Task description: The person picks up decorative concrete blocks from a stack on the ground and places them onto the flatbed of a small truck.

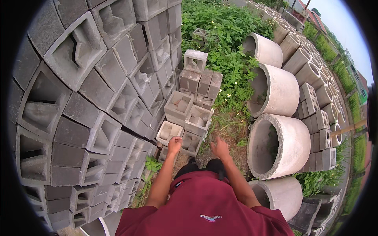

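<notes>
Left hand at pale hollow block, opening upward, long axis unclear

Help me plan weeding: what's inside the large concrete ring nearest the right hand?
Green leaves show through the concrete ring, beside its grey inner wall; its outer wall covers the rest, including where they root.

A block wall stands on the left, with a smaller block pile just to its right, before the person. Plants lie behind the pile; pipes line the right, stacked blocks beyond them.
</notes>
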The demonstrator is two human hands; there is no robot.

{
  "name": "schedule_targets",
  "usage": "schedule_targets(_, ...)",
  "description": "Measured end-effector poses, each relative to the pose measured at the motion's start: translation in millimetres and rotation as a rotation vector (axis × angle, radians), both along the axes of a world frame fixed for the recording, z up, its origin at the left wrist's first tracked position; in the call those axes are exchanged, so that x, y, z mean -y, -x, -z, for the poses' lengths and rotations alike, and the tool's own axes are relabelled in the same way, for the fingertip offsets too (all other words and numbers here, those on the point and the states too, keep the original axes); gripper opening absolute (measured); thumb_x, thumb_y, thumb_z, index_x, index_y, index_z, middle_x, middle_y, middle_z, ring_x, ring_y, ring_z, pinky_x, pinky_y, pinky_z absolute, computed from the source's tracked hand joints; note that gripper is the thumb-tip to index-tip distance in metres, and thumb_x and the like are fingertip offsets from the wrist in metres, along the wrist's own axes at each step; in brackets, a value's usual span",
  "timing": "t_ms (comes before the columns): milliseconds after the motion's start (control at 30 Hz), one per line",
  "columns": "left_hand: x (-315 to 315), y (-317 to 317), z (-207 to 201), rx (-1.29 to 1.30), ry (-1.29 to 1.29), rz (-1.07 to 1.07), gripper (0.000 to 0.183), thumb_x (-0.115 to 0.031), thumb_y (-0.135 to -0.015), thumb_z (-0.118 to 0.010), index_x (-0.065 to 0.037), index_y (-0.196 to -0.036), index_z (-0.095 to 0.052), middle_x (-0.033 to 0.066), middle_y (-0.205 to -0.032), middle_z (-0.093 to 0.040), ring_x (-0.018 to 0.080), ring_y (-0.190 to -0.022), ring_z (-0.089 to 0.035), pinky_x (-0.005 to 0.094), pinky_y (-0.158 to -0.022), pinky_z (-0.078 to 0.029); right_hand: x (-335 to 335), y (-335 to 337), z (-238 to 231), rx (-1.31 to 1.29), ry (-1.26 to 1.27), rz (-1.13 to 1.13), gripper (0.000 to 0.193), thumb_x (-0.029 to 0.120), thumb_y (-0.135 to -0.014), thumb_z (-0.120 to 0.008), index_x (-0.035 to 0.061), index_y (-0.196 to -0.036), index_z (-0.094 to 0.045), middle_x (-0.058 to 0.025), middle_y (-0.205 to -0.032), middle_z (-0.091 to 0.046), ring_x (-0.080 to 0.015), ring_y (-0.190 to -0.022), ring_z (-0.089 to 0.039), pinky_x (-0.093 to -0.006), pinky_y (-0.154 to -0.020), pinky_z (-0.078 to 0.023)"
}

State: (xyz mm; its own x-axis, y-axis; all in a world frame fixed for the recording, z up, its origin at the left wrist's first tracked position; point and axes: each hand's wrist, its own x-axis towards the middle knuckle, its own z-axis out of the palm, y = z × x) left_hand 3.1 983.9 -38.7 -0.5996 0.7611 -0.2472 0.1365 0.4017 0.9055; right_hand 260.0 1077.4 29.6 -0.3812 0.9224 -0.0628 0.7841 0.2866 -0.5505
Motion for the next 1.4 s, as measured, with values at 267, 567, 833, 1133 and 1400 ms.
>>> schedule_targets(267,-65,12,43,0.091,0.106,-0.126,0.027,-0.026,-0.086,-0.069,-0.003,-0.101,-0.068,0.0091,-0.087,-0.070,0.0188,-0.081,-0.066,0.0323,-0.077,-0.051,-156,74,24,0.036,-0.003,-0.365,0.043,0.028,-0.085,-0.065,0.0046,-0.119,-0.054,-0.0207,-0.108,-0.063,-0.0424,-0.100,-0.061,-0.0558,-0.082,-0.047)
schedule_targets(567,-161,-2,86,0.246,0.324,-0.497,0.033,-0.030,-0.085,-0.068,-0.003,-0.104,-0.066,0.0129,-0.098,-0.071,0.0231,-0.093,-0.068,0.0348,-0.084,-0.052,-306,157,87,0.180,0.197,-0.761,0.047,0.026,-0.083,-0.068,0.0073,-0.124,-0.053,-0.0207,-0.109,-0.063,-0.0432,-0.099,-0.062,-0.0587,-0.083,-0.046)
schedule_targets(833,-265,26,119,0.293,0.539,-0.726,0.069,-0.033,-0.079,-0.074,0.003,-0.130,-0.045,0.0317,-0.131,-0.049,0.0430,-0.124,-0.047,0.0443,-0.105,-0.040,-412,243,146,0.196,0.282,-0.845,0.069,0.030,-0.082,-0.070,-0.0004,-0.135,-0.037,-0.0311,-0.121,-0.054,-0.0485,-0.109,-0.055,-0.0540,-0.095,-0.044)
schedule_targets(1133,-288,72,166,0.411,0.436,-0.960,0.089,-0.020,-0.073,-0.078,0.002,-0.144,-0.028,0.0296,-0.139,-0.045,0.0384,-0.128,-0.048,0.0389,-0.107,-0.040,-440,313,225,0.399,0.595,-0.864,0.094,0.042,-0.082,-0.071,-0.0033,-0.146,-0.021,-0.0340,-0.135,-0.046,-0.0447,-0.124,-0.049,-0.0464,-0.104,-0.041)
schedule_targets(1400,-279,52,220,0.250,0.112,-1.012,0.084,-0.002,-0.073,-0.068,-0.002,-0.147,-0.029,0.0183,-0.128,-0.058,0.0274,-0.116,-0.058,0.0356,-0.097,-0.047,-425,318,260,0.276,0.580,-0.873,0.068,0.033,-0.084,-0.070,0.0054,-0.139,-0.040,-0.0233,-0.124,-0.060,-0.0392,-0.116,-0.057,-0.0436,-0.098,-0.046)
